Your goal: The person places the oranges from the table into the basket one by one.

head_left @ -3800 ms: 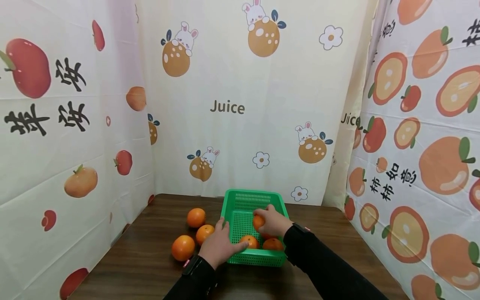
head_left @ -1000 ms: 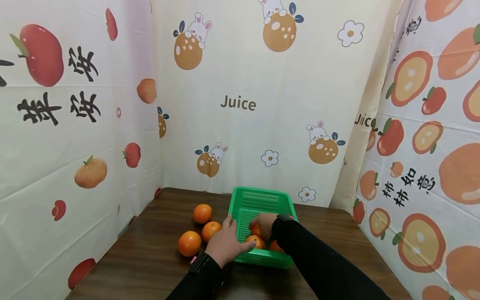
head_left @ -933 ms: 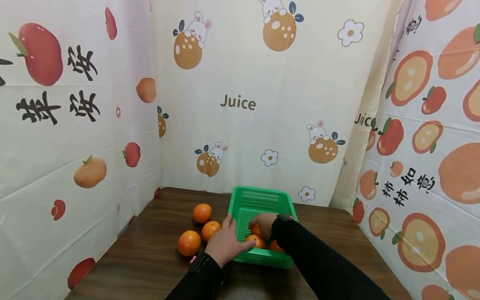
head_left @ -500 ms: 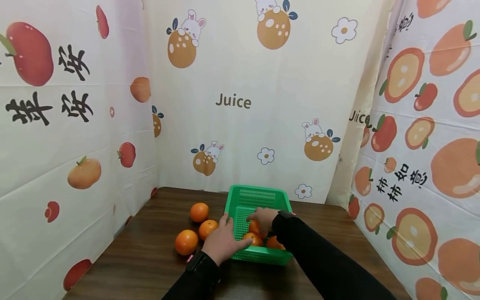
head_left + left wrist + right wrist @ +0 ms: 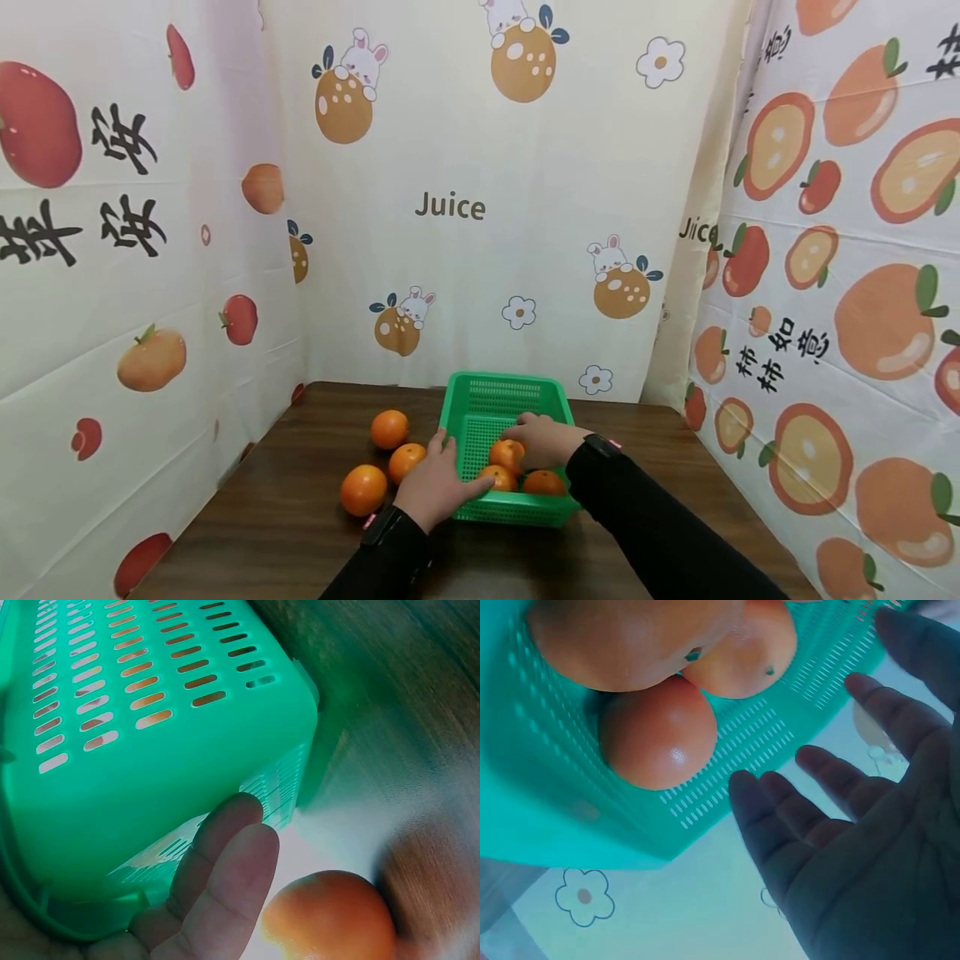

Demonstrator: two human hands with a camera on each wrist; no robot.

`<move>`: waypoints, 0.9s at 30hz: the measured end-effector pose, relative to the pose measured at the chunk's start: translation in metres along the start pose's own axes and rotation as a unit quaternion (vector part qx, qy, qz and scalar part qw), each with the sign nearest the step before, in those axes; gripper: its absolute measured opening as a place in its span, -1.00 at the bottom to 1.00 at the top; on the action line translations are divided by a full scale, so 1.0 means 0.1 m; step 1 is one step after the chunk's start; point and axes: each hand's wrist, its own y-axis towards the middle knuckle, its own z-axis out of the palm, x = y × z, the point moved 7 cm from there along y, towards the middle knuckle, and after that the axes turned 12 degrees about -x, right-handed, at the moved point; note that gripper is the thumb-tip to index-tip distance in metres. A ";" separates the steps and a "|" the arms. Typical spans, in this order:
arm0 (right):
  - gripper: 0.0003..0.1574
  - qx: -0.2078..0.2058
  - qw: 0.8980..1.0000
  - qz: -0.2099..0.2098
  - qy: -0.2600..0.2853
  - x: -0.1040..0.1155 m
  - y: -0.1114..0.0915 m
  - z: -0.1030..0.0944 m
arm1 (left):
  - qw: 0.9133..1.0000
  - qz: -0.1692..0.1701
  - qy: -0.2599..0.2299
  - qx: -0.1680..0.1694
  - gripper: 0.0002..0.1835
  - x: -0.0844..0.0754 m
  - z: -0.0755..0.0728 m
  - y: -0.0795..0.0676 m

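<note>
A green plastic basket (image 5: 510,510) holds several oranges at its front end, among them an orange (image 5: 507,454) resting behind the front ones. My right hand (image 5: 550,442) is over the basket's right side, just beside that orange. In the right wrist view its fingers (image 5: 769,825) are spread and extended, with nothing held. At the basket's front left corner, my left hand (image 5: 432,490) has its thumb by the front rim and its fingers along the left wall. The left wrist view shows those fingers (image 5: 236,877) fairly straight against the outside.
Left of the basket, a near orange (image 5: 363,490), a middle orange (image 5: 407,461) and a far orange (image 5: 389,429) lie on the brown wooden table (image 5: 277,500). Fruit-printed cloths (image 5: 457,275) hang behind and on both sides.
My right hand has let go of the orange in the basket and drawn up and away to the right, leaving the fruit exposed. My left hand stays at the basket's corner.
</note>
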 end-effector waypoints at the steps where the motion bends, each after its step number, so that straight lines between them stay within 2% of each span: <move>1: -0.39 -0.005 1.000 0.005 0.009 -0.02 -0.03 -0.02 | 1.000 -0.002 0.000 -0.001 0.22 0.01 0.00 0.00; 7: -0.38 -0.052 0.996 0.019 0.070 -0.11 -0.20 -0.14 | 1.000 -0.002 0.008 -0.008 0.22 0.02 -0.04 0.02; 13: -0.34 -0.083 0.990 0.045 0.104 -0.22 -0.35 -0.16 | 1.000 0.006 0.003 -0.013 0.19 -0.02 -0.07 0.01; 19: -0.32 -0.121 0.979 0.078 0.142 -0.33 -0.50 -0.15 | 1.000 -0.007 0.000 -0.008 0.20 -0.03 -0.05 -0.02; 23: -0.21 -0.146 0.972 0.093 0.158 -0.43 -0.57 -0.07 | 1.000 -0.011 -0.005 -0.008 0.19 -0.03 -0.03 -0.03; 27: 0.00 -0.177 0.964 0.105 0.170 -0.53 -0.62 0.04 | 1.000 -0.010 -0.006 -0.012 0.20 -0.05 -0.02 -0.04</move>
